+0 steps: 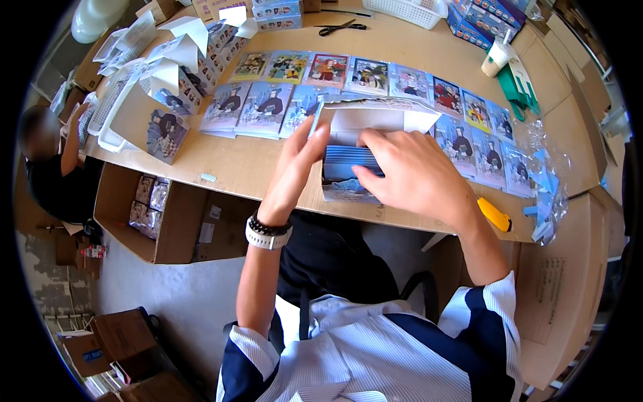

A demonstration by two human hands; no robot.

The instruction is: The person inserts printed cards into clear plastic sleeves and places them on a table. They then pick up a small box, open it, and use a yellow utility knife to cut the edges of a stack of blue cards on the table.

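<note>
Tan tabletop, open box between both hands.

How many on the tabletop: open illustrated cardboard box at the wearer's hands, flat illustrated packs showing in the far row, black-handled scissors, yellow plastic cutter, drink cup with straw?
Open illustrated cardboard box: 1
Flat illustrated packs, far row: 8
Black-handled scissors: 1
Yellow plastic cutter: 1
Drink cup with straw: 1
Total: 12

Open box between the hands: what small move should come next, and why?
Probably straighten the blue packets with the right hand while the left hand steadies the open box: its top is open, the packets' edges are exposed, and the right thumb and fingers are over them.
</note>
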